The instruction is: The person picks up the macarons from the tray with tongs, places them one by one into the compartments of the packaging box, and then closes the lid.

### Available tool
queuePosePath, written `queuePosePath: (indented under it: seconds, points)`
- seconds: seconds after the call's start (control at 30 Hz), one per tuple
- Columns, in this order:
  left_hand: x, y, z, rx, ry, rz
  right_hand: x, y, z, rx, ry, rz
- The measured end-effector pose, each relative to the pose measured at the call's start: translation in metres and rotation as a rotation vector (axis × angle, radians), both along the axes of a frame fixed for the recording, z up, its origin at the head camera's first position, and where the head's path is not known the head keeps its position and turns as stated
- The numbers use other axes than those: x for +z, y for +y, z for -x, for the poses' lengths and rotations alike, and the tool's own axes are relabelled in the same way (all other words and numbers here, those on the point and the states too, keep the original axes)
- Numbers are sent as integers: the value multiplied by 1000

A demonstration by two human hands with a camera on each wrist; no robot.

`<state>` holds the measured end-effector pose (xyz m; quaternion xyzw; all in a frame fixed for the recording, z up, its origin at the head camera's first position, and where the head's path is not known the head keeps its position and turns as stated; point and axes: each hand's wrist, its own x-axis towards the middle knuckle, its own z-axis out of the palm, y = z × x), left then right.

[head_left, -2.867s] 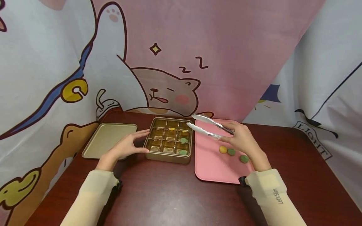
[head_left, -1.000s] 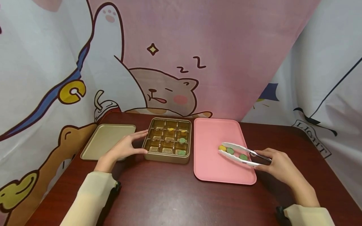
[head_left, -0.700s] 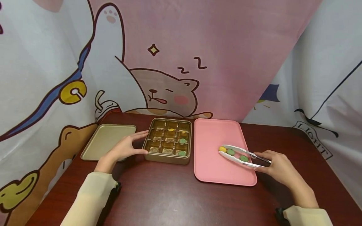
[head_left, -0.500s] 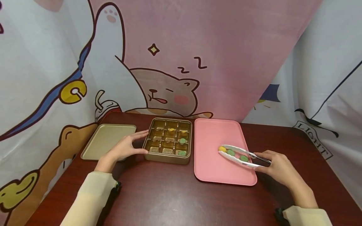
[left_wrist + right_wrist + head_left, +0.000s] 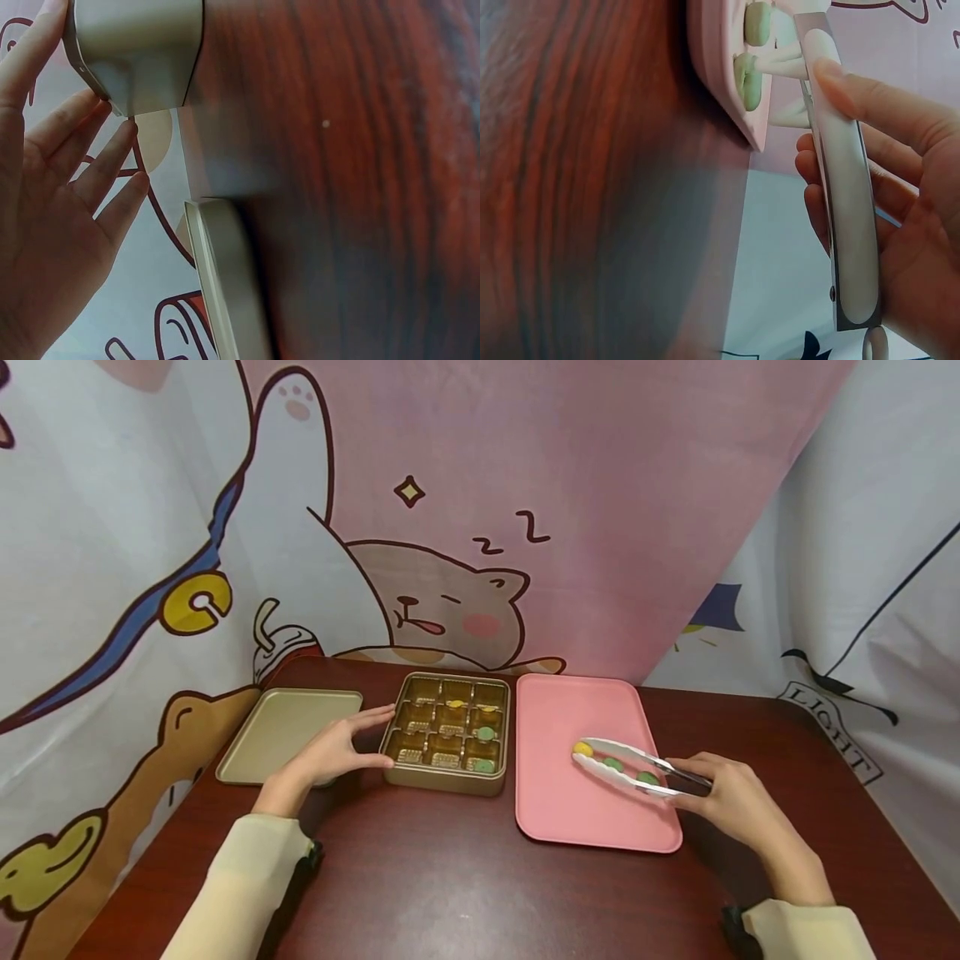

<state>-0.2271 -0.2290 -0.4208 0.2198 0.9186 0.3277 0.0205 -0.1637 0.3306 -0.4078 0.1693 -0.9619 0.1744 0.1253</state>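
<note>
A: What is at far left?

B: A shallow tan tray (image 5: 279, 727) lies on a dark wooden table (image 5: 450, 877), partly hidden by a person's left hand (image 5: 330, 756).

A: And the fingers there?

B: Spread and nearly straight, they touch the left side of a gold box (image 5: 446, 779), center, with the thumb at its near corner. Two yellow pieces (image 5: 455, 704) and two green pieces (image 5: 486, 734) sit in the compartments, the green ones in the right-hand column.

A: Farther right?

B: A pink tray (image 5: 555, 710) lies just beside the box. Over it, a yellow round piece (image 5: 582, 749) is between the tips of the tongs (image 5: 847, 210); whether it is lifted clear cannot be told. Two green round pieces (image 5: 612, 765) lie on the tray, partly covered by the tongs' near arm.

A: Who holds the tongs?

B: The person's right hand (image 5: 738, 793), at right, grips the handle, thumb on one side, fingers curled on the other.
</note>
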Motion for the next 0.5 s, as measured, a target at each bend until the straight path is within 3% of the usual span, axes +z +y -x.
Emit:
queuePosePath:
  seconds: [0.5]
  points:
    - [1,0,-1,0,-2,-5,10,-17,10,32,45,11]
